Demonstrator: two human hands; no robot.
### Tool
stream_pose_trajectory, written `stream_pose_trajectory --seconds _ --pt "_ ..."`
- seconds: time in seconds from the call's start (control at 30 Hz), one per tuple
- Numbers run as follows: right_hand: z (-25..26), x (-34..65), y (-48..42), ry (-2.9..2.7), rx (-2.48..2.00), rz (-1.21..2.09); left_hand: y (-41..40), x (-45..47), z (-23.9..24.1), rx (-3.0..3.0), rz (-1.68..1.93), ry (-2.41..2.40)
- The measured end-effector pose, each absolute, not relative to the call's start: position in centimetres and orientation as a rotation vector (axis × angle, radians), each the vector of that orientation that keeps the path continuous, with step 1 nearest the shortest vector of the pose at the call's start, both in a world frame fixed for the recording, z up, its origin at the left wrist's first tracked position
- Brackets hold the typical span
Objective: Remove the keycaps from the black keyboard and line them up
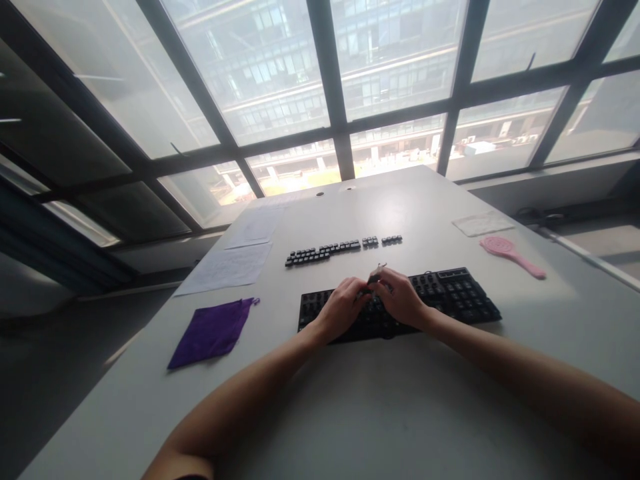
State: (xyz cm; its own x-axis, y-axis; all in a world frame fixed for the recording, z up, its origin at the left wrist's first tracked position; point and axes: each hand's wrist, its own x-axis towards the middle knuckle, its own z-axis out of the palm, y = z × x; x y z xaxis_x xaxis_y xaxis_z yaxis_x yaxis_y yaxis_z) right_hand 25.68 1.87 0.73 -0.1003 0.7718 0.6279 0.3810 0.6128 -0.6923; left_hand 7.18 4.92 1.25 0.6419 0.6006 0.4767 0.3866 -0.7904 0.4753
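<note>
A black keyboard point(450, 293) lies across the middle of the white table point(380, 413). Both my hands hover over its middle, fingertips together. My right hand point(403, 298) is closed on a small wire keycap puller point(379, 270) whose tip sticks up above the fingers. My left hand point(344, 308) is curled, its fingers pinching at the puller's end, where a dark keycap seems to sit. A row of removed black keycaps point(340, 249) is lined up on the table just beyond the keyboard.
A purple cloth pouch point(213, 331) lies at the left. Sheets of paper point(227, 267) sit behind it. A pink brush point(510, 253) and a white cloth point(483, 223) lie at the right. Large windows stand beyond the table's far edge.
</note>
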Motion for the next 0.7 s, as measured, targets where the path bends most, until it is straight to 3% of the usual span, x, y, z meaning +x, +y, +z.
stream_pose_trajectory --seconds 0.23,0.7 --pt "0.85 25.35 1.58 -1.778 -1.055 0.456 5.19 6.59 0.45 2.454 1.041 0.905" --pt "0.68 25.63 1.5 -1.711 -1.142 0.522 4.5 6.85 1.21 2.588 0.968 0.782"
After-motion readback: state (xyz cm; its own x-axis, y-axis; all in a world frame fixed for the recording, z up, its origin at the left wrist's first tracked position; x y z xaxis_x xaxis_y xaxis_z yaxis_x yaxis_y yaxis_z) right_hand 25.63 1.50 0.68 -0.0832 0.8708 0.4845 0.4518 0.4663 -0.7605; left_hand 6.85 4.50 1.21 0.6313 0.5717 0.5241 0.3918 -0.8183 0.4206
